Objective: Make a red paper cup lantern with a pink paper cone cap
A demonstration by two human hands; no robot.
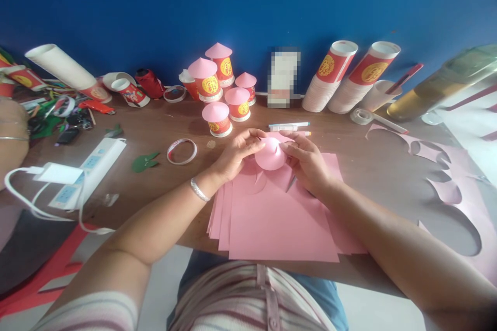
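Note:
Between my two hands is a small pink paper cone [268, 156], its tip pointing up toward me. My left hand [244, 151] pinches its left edge, and a bracelet sits on that wrist. On the other side my right hand [305, 158] grips the cone near an overlapping seam. Beneath them lies a stack of pink paper sheets [279, 227]. A dark pointed tool, perhaps scissors, shows partly under my right hand. Farther back stand several red paper cups [212, 87] topped with pink paper cones [202, 68].
Two stacks of paper cups [332, 75] lean at the back right, near a roll of clear tape [362, 116]. Pink paper offcuts [450, 191] lie at right. A power strip [91, 170] with white cables and a paper ring [181, 151] are at left. Pens [289, 126] lie beyond my hands.

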